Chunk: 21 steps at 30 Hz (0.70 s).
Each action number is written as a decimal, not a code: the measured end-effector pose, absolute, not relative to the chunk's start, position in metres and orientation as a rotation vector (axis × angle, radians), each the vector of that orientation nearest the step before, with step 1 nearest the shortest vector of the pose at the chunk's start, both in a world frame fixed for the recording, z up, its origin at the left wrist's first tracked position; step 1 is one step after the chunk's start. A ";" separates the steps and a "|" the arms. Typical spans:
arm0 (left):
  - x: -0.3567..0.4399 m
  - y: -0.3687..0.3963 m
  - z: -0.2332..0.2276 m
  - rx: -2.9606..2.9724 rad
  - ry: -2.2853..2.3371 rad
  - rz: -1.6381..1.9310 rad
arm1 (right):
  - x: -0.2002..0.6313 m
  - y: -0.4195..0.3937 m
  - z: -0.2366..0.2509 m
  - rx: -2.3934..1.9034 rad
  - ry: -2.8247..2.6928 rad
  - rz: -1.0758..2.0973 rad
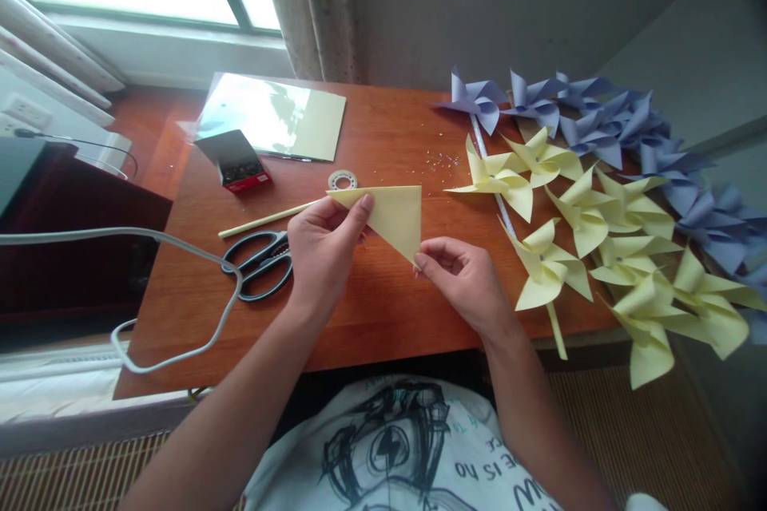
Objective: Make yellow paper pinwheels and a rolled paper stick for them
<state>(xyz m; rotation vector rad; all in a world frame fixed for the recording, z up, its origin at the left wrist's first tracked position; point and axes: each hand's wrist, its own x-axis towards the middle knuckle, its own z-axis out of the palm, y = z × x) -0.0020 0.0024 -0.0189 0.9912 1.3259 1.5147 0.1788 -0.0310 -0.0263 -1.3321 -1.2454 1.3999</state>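
The person holds a yellow paper triangle (392, 217) just above the wooden table (383, 311). The left hand (320, 247) is closed on its left corner, and the right hand (461, 275) pinches its lower tip. Left of the triangle lie black scissors (259, 262) and a thin yellow stick (267, 219). Just behind it sits a tape roll (343, 179). To its right lie yellow pinwheels (599, 247), with blue pinwheels (605, 124) behind them.

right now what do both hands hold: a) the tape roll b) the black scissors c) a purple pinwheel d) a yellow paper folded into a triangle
d: the left hand and right hand pinch opposite corners of the yellow folded triangle, while the scissors lie untouched on the table.
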 end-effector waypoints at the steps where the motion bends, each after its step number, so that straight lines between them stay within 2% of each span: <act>1: -0.003 0.003 -0.019 0.978 1.318 1.515 | 0.179 -0.031 -0.026 -1.330 -1.274 1.391; 10: 0.001 -0.003 -0.017 0.865 1.138 1.355 | 0.162 -0.028 -0.020 -1.300 -1.338 1.223; 13: -0.006 -0.010 -0.015 0.834 1.152 1.453 | 0.153 -0.025 -0.022 -1.255 -1.506 1.163; 16: -0.022 -0.015 -0.007 0.701 1.180 1.640 | 0.132 -0.026 -0.030 -1.218 -1.915 0.815; 19: -0.034 -0.016 0.008 0.672 1.160 1.649 | 0.098 -0.034 -0.043 -1.053 -2.369 0.401; 21: -0.037 -0.017 0.018 0.737 1.199 1.635 | 0.075 -0.042 -0.050 -0.858 -2.519 0.310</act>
